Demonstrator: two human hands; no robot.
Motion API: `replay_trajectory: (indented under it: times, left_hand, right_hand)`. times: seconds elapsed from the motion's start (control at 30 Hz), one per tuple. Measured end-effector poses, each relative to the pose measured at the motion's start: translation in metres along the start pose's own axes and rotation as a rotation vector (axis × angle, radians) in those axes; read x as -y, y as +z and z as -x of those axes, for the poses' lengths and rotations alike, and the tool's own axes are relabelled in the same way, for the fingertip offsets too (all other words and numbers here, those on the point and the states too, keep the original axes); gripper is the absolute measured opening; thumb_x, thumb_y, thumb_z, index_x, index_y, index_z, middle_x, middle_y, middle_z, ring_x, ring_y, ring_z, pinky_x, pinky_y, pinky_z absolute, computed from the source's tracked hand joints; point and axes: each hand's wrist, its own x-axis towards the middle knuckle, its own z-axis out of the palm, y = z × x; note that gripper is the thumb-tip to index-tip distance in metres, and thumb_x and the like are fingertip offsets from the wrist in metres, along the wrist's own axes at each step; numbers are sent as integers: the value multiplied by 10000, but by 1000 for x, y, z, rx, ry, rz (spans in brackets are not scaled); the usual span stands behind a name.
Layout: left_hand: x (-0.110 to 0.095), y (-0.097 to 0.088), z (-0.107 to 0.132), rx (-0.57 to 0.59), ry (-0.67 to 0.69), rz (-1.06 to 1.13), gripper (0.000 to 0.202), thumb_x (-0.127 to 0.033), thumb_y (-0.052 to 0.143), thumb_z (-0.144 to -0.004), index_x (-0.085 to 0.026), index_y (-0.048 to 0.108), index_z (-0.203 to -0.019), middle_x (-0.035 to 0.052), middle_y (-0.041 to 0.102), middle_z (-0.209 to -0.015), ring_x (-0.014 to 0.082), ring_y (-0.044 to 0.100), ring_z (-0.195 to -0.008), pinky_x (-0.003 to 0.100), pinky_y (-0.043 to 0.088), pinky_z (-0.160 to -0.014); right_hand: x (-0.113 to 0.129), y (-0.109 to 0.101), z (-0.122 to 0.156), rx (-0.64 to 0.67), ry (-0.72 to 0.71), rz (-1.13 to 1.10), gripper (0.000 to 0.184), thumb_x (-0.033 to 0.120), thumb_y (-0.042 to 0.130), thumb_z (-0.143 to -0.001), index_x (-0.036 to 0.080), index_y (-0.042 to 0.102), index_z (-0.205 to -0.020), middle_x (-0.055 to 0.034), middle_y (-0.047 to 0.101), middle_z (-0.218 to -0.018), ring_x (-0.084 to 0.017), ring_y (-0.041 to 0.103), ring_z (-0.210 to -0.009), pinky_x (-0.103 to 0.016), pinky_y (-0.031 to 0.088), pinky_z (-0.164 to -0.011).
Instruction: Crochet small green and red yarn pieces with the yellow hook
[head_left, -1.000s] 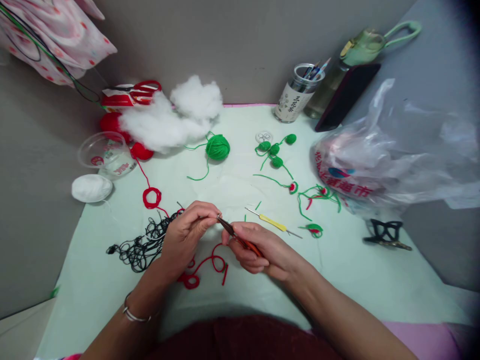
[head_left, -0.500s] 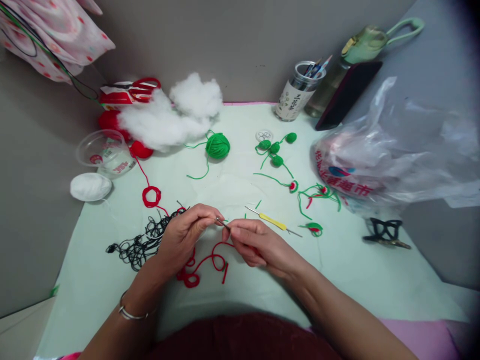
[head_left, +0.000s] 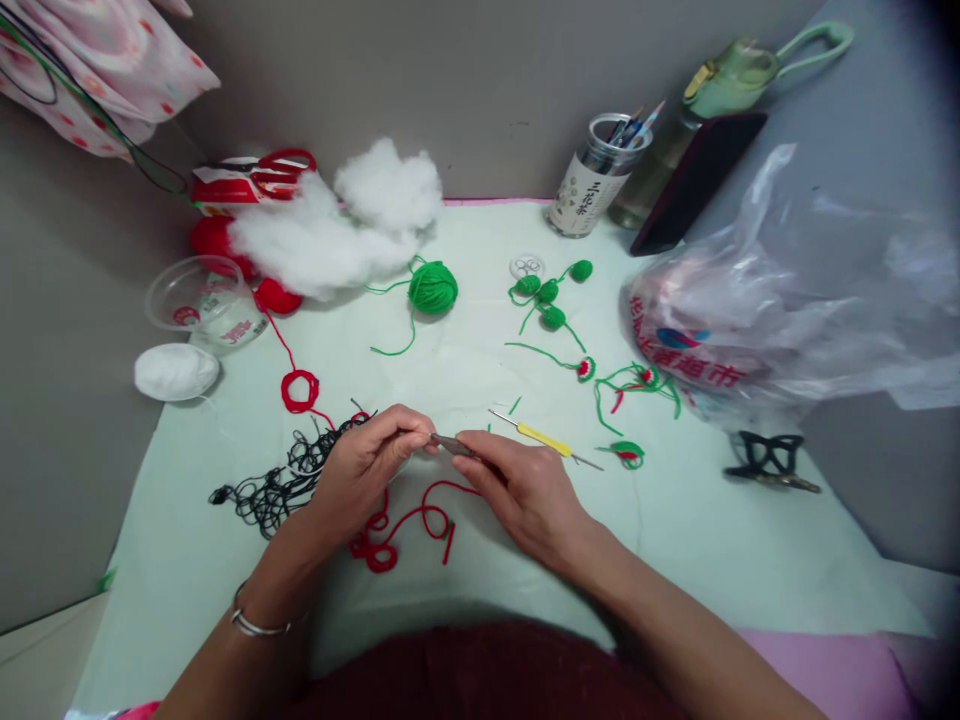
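Note:
My right hand (head_left: 525, 490) is closed around a slim grey crochet hook (head_left: 455, 446) that points left. Its thin tip meets the pinched thumb and forefinger of my left hand (head_left: 371, 460). Whatever lies between those left fingertips is too small to make out. Under and beside my left hand spreads a tangle of black yarn (head_left: 274, 490). Red yarn (head_left: 382, 555) lies in loose loops below both hands. Just beyond my right hand rests a yellow-handled double-ended hook (head_left: 544, 439).
Green yarn ball (head_left: 433, 288), white stuffing (head_left: 322, 240) and red scissors (head_left: 281, 172) lie at the back. Small green crocheted pieces (head_left: 553, 317) sit right of centre. A pen can (head_left: 589, 185), plastic bag (head_left: 690, 330) and black hair clip (head_left: 772, 460) occupy the right side.
My right hand has turned and shifted its grip, so more of the crochet hook's grey body shows. My left hand keeps its pinch, nearly in place.

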Motion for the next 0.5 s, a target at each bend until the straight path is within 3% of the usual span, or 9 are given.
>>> replay_trajectory:
  times: [0.07, 0.13, 0.23, 0.37, 0.5]
  left_hand:
    - [-2, 1, 0, 4, -45, 33, 177, -331, 630, -1008, -243, 737, -897, 4, 756, -862, 177, 689, -846, 270, 500, -810]
    - [-3, 2, -1, -18, -87, 95, 163, -342, 662, -989, -237, 735, -887, 8, 758, -861, 181, 696, -841, 274, 512, -808]
    - [-4, 4, 0, -76, -121, 212, 138, -334, 705, -966, -227, 724, -881, 20, 771, -927, 184, 711, -855, 279, 532, -814]
    - [-4, 5, 0, -116, -23, 248, 107, -253, 706, -968, -223, 726, -867, 22, 763, -932, 179, 715, -889, 280, 542, -856]
    - [-2, 5, -1, -111, 114, 182, 106, -202, 694, -975, -227, 749, -889, 26, 759, -956, 173, 712, -950, 265, 539, -880]
  right_hand:
    - [0, 2, 1, -50, -38, 100, 280, 434, 534, -1046, 245, 735, -992, -13, 614, -767, -143, 445, -655, -293, 288, -640]
    - [2, 1, 1, -45, -9, 40, 252, 437, 571, -1026, 245, 733, -1012, -4, 594, -750, -137, 437, -646, -288, 296, -636]
    - [6, -5, -2, 104, 140, -361, 274, 499, 643, -983, 235, 712, -1014, 52, 484, -655, -109, 382, -585, -252, 300, -571]
    - [6, -11, -6, 367, 327, -958, 379, 566, 589, -992, 197, 673, -974, 131, 329, -479, -60, 169, -392, -218, 164, -401]
    - [0, -7, -9, 505, 392, -1158, 377, 532, 580, -1009, 169, 675, -974, 145, 348, -451, -33, 119, -342, -187, 159, -361]
